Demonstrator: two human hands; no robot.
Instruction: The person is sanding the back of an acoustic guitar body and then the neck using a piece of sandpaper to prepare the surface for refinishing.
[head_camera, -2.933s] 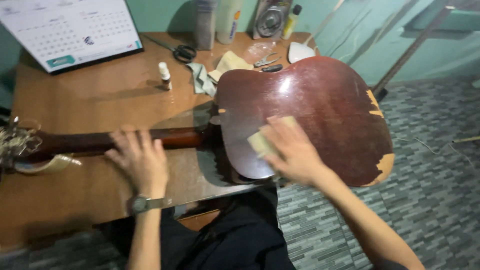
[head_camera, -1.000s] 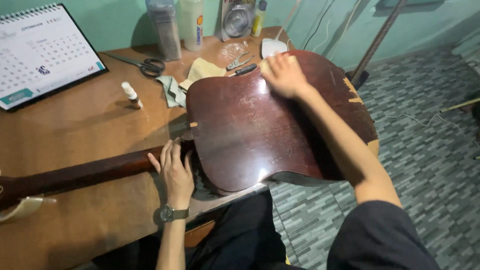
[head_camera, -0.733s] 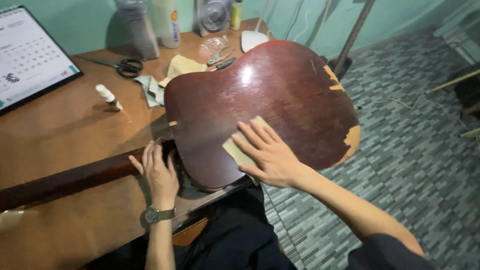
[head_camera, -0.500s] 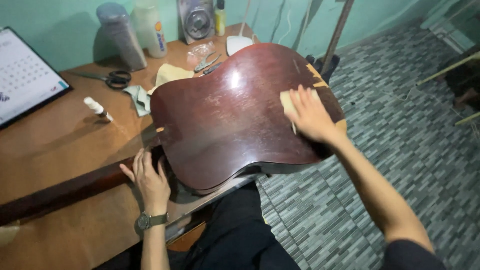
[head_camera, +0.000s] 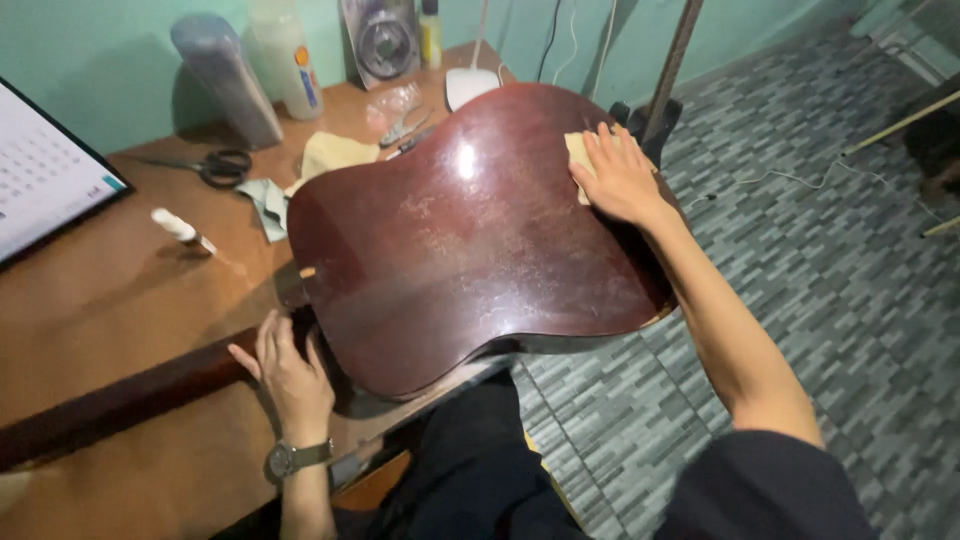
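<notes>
Change: compared with half a second earlier, the right hand (head_camera: 618, 178) and its yellow cloth (head_camera: 580, 160) sit higher on the guitar (head_camera: 470, 240), near the upper right edge of the body; the left hand (head_camera: 290, 372) stays at the neck joint.
Containers: a grey bottle (head_camera: 225, 80) and a white bottle (head_camera: 283, 62) stand at upper left on the wooden table (head_camera: 100, 300); contents cannot be told.
Guitar axis: lies back-up at frame centre, long axis running from lower left (neck (head_camera: 120, 400)) to upper right (body).
Right hand: fingers spread flat, pressing the cloth onto the body.
Left hand: fingers loosely curled over the neck where it meets the body; wristwatch (head_camera: 290, 458) on the wrist.
Nearby: scissors (head_camera: 215, 166) and a small white tube (head_camera: 180, 230) at left.
</notes>
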